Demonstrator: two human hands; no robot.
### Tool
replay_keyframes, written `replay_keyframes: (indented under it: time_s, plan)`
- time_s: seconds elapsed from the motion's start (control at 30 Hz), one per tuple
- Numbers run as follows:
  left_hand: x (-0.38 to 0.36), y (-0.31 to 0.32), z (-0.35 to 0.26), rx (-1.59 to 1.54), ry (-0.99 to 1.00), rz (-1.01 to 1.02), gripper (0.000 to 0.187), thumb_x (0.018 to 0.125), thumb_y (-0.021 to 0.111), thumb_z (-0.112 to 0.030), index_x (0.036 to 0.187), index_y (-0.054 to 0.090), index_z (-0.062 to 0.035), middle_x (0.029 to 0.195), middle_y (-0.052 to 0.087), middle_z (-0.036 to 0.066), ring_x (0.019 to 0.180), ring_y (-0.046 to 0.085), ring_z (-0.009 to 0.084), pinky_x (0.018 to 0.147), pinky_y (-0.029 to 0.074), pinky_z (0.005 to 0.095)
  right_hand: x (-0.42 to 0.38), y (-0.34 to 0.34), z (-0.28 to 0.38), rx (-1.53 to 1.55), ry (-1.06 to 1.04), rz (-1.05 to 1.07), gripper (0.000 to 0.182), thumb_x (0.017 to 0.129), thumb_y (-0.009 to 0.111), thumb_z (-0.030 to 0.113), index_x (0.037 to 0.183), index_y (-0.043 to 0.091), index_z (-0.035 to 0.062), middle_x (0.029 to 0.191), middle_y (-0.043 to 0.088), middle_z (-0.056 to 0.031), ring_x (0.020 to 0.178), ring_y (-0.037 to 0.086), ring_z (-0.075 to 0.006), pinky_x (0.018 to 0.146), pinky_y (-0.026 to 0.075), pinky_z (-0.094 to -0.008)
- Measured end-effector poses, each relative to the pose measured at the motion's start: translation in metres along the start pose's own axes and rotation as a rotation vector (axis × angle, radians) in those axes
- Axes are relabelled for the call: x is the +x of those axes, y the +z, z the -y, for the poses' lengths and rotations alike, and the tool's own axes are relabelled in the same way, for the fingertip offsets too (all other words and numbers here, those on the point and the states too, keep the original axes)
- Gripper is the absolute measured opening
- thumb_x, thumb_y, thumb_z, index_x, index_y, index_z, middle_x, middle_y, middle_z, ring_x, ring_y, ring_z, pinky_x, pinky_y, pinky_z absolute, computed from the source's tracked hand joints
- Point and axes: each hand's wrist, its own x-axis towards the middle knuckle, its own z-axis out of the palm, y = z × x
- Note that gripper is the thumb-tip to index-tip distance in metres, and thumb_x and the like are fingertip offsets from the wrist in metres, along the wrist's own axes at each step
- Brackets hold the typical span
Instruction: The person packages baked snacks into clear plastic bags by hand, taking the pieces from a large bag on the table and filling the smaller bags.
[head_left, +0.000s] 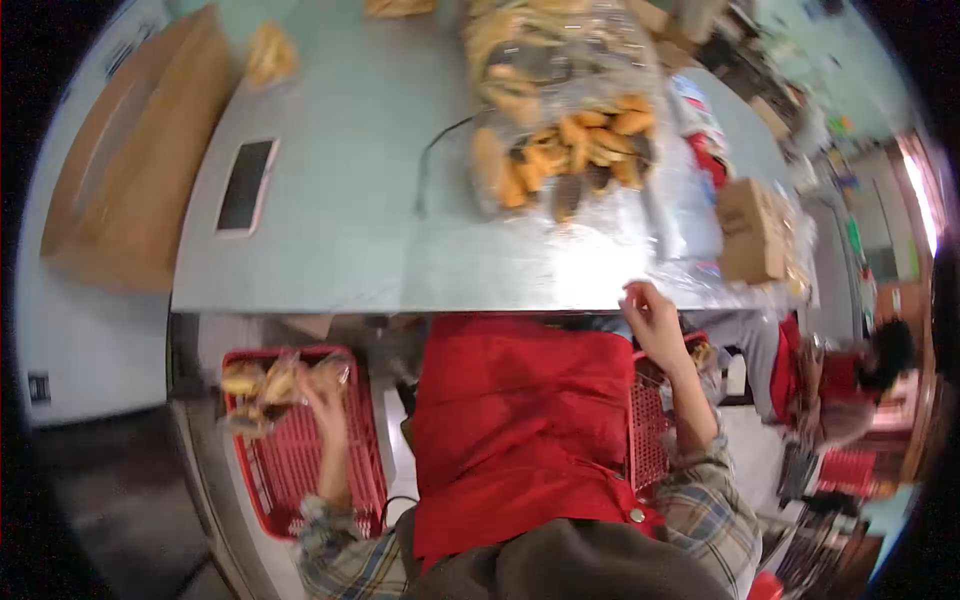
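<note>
My left hand (324, 398) is low on the left, over a red plastic basket (300, 465). Its fingers close on a clear bag of baked pieces (268, 388), which overhangs the basket's rim; blur hides the exact grip. My right hand (652, 318) is raised at the table's front edge, fingers loosely bent and apart, with nothing in it. Beyond it on the table, a large clear plastic bag (560, 60) lies with its mouth towards me. Golden and dark-brown baked pieces (580, 150) show at that mouth.
On the metal table (340, 250) lie a phone (246, 187) and a dark cord (424, 165). A tall cardboard box (140, 150) stands left, a small carton (750, 232) right. Another red basket (648, 430) is by my right side. Another person (850, 385) is at far right.
</note>
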Motion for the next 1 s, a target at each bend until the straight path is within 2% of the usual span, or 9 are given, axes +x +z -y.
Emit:
replay_keyframes:
  time_s: [0.03,0.1,0.2,0.3,0.4,0.63,0.67,0.83,1.0]
  plan:
    - [-0.018,0.022,0.013,-0.132,-0.046,0.347,0.071,0.086,0.058,-0.023,0.14,0.014,-0.0057,0.136,0.028,0.014,0.127,0.028,0.0238,0.102,0.028,0.0378,0.012,-0.011,-0.015,-0.104,-0.119,-0.167,0.017,0.08,0.06,0.01,0.094,0.055,0.0011,0.07,0.057,-0.0091,0.058,0.054,-0.0189,0.051,0.043,-0.0296]
    - [-0.047,0.081,-0.093,0.253,0.21,0.737,0.069,0.08,0.066,-0.02,0.137,0.028,-0.0083,0.139,0.025,0.014,0.129,0.027,0.0243,0.102,0.028,0.0384,0.04,-0.03,-0.058,-0.203,-0.144,-0.447,0.011,0.081,0.056,0.009,0.087,0.057,0.0006,0.074,0.06,-0.0124,0.065,0.058,-0.0258,0.056,0.045,-0.0335]
    - [-0.05,0.084,-0.061,0.507,0.31,1.029,0.064,0.075,0.07,-0.017,0.131,0.04,-0.0089,0.14,0.023,0.015,0.13,0.024,0.0259,0.103,0.027,0.0391,0.086,-0.061,-0.138,-0.439,-0.116,-0.531,0.017,0.077,0.059,0.012,0.09,0.058,0.0011,0.092,0.06,-0.0155,0.084,0.057,-0.0316,0.074,0.045,-0.0415]
    - [-0.019,0.049,-0.025,0.529,0.053,0.971,0.058,0.076,0.069,-0.016,0.127,0.044,-0.0061,0.141,0.022,0.016,0.13,0.025,0.0293,0.103,0.027,0.0395,0.108,-0.078,-0.171,-0.509,0.021,-0.236,0.037,0.07,0.065,0.027,0.099,0.06,0.0042,0.096,0.062,-0.0169,0.089,0.059,-0.0321,0.077,0.046,-0.04]
    - [-0.007,0.029,-0.033,0.515,-0.183,0.589,0.055,0.077,0.068,-0.015,0.125,0.044,-0.0052,0.138,0.028,0.015,0.127,0.03,0.0306,0.102,0.028,0.0382,0.121,-0.085,-0.17,-0.64,0.037,-0.071,0.041,0.066,0.064,0.03,0.099,0.062,0.0063,0.091,0.063,-0.0176,0.086,0.06,-0.0327,0.076,0.047,-0.0403]
    - [-0.018,0.053,-0.073,0.617,0.058,0.632,0.051,0.079,0.065,-0.013,0.124,0.043,-0.0054,0.132,0.036,0.014,0.122,0.036,0.0286,0.099,0.032,0.0359,0.126,-0.103,-0.192,-0.63,-0.088,-0.001,0.035,0.069,0.06,0.025,0.1,0.063,0.0095,0.085,0.064,-0.0166,0.078,0.062,-0.0309,0.072,0.049,-0.0411]
    - [-0.025,0.065,-0.088,0.578,-0.092,0.615,0.051,0.079,0.065,-0.015,0.124,0.043,-0.0061,0.132,0.035,0.013,0.121,0.036,0.0283,0.098,0.033,0.036,0.124,-0.104,-0.197,-0.604,-0.112,-0.017,0.035,0.069,0.06,0.024,0.101,0.063,0.0102,0.085,0.064,-0.0164,0.078,0.062,-0.031,0.072,0.049,-0.0411]
    - [-0.03,0.085,-0.101,0.753,0.152,0.688,0.051,0.079,0.064,-0.014,0.124,0.042,-0.0062,0.129,0.036,0.014,0.119,0.038,0.03,0.096,0.035,0.0356,0.107,-0.111,-0.192,-0.606,-0.359,-0.07,0.039,0.071,0.06,0.019,0.109,0.059,0.015,0.08,0.063,-0.0143,0.076,0.062,-0.0308,0.07,0.049,-0.0405]
    - [-0.03,0.102,-0.102,0.759,0.22,0.739,0.05,0.078,0.063,-0.012,0.123,0.042,-0.0041,0.127,0.039,0.016,0.117,0.039,0.0309,0.097,0.033,0.0349,0.112,-0.108,-0.181,-0.835,-0.489,0.172,0.039,0.075,0.055,0.015,0.114,0.054,0.0188,0.076,0.061,-0.0131,0.069,0.062,-0.029,0.061,0.049,-0.0406]
